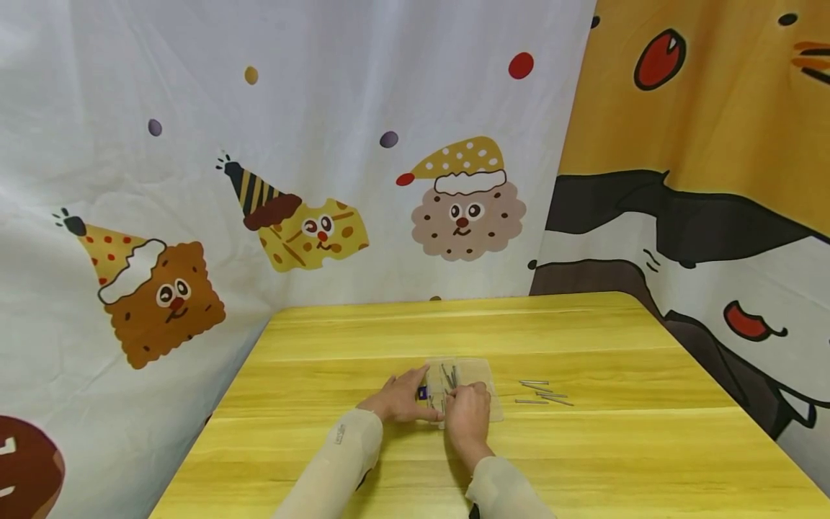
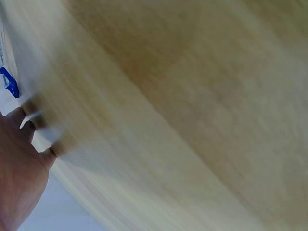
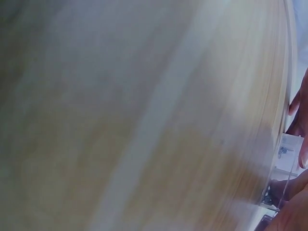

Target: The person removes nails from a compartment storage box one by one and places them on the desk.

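A clear, shallow plastic box (image 1: 476,375) lies on the yellow wooden table (image 1: 583,461), near its middle. The left hand (image 1: 400,398) rests against the box's left edge, fingers extended along it. The right hand (image 1: 468,412) sits at the near side of the box, fingers curled down over thin grey metal pins (image 1: 449,375) inside; whether it pinches one cannot be told. Several loose grey metal pins (image 1: 541,392) lie on the table just right of the box. Both wrist views are blurred.
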`<state>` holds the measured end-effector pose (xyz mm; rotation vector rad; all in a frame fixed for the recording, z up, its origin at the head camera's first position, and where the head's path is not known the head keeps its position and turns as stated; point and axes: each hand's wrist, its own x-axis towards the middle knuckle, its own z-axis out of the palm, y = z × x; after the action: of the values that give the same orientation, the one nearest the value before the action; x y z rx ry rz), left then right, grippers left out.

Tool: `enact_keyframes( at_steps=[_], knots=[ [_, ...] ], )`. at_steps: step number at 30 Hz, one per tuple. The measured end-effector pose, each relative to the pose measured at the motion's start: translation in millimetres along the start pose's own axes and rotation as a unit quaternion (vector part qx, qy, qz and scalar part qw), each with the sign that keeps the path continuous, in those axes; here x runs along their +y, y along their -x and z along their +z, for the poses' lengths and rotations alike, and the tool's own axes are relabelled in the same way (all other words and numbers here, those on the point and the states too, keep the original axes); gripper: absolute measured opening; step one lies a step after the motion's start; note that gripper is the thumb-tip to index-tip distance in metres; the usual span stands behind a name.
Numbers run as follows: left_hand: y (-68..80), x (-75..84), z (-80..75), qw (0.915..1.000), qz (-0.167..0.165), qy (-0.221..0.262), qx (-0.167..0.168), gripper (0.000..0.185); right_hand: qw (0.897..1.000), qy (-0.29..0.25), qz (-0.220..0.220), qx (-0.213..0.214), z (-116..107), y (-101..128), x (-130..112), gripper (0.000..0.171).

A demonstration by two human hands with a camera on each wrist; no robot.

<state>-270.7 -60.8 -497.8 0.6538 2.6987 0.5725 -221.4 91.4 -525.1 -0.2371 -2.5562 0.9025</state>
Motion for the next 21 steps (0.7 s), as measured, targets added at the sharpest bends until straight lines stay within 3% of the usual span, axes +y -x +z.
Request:
enact_keyframes(
  at_steps=[11,21],
  knots=[
    [-1.0,-1.1,1.3,0.9999,0.007,-0.012,0.006,0.11,0.999,-0.004,-0.015,0.036,3.2,0.2,-0.3,0.01],
    [-3.0,-2.4,2.3,0.9996,0.011,-0.022,0.011,0.11,0.999,-0.018,0.025,0.013,1.3,1.5,-4.9,0.012]
  ],
)
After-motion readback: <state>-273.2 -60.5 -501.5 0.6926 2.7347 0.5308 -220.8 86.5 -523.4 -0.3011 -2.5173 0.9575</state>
